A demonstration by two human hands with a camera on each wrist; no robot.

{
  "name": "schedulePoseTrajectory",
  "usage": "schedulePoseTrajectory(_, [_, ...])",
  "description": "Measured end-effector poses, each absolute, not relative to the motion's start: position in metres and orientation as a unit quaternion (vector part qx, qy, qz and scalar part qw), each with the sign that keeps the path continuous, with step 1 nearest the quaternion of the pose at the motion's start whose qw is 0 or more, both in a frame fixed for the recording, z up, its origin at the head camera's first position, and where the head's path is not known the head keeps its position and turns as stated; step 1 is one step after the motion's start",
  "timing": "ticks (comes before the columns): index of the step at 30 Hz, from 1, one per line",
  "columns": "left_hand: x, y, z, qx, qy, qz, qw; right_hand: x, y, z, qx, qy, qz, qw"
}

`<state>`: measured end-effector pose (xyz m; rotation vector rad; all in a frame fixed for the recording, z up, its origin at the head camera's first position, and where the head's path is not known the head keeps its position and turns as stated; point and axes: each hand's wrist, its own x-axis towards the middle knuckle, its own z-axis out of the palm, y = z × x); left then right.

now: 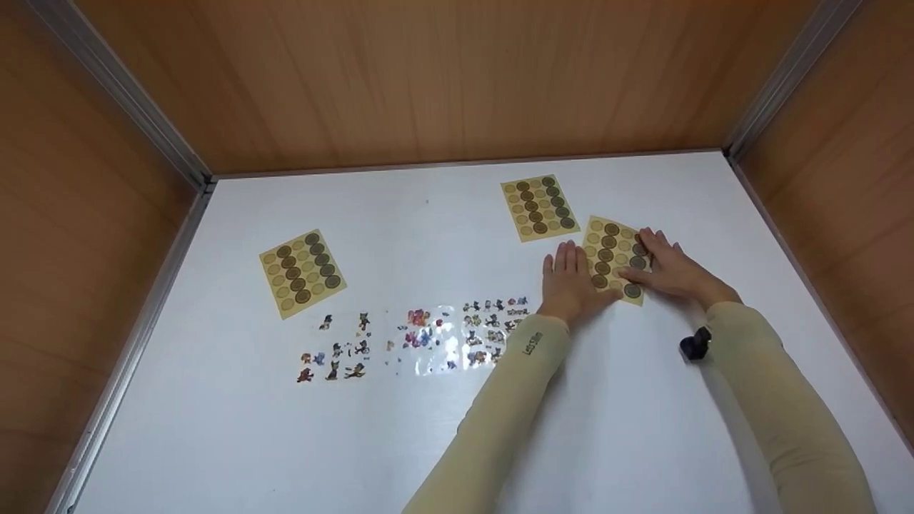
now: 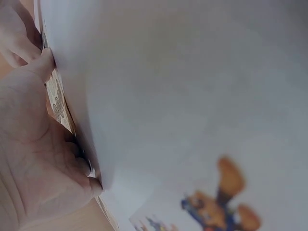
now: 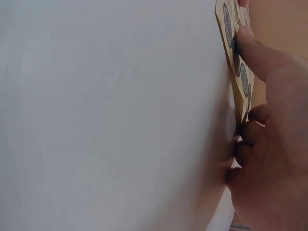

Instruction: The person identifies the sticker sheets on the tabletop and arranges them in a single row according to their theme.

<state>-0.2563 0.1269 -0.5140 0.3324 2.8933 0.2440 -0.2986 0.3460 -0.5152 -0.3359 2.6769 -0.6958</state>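
A yellow sheet of round coin-like stickers [image 1: 607, 239] lies on the white table between both hands. My left hand [image 1: 568, 289] is spread along its left side, fingers pointing away, with the thumb on the sheet's near edge. On the opposite side, my right hand [image 1: 678, 271] has its fingers extended past the right edge and its thumb laid on the printed circles. In the right wrist view, that thumb [image 3: 255, 50] touches the top of the sheet [image 3: 243, 79] while the other fingers meet the table beside it. Part of the sheet is hidden by the hands.
Similar sticker sheets lie behind [image 1: 539, 207] and at far left [image 1: 303, 273]. Clear sheets with small cartoon stickers [image 1: 421, 339] lie left of my left forearm. A small black object [image 1: 695, 344] is by my right wrist. Wooden walls [image 1: 457, 78] bound the table.
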Motion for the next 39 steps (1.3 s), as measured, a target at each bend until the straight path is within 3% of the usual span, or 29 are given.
schedulePoseTrajectory(20, [-0.255, 0.125, -0.518, 0.097, 0.984, 0.110, 0.103, -0.291, 0.327, -0.506, -0.052, 0.909, -0.393, 0.130])
schedulePoseTrajectory(32, [-0.257, 0.129, -0.519, 0.062, 0.959, 0.273, 0.050, -0.285, 0.318, -0.495, 0.048, 0.751, -0.643, 0.141])
schedulePoseTrajectory(39, [-0.262, 0.118, -0.513, 0.069, 0.892, 0.448, 0.002, -0.281, 0.315, -0.485, 0.049, 0.645, -0.753, 0.117])
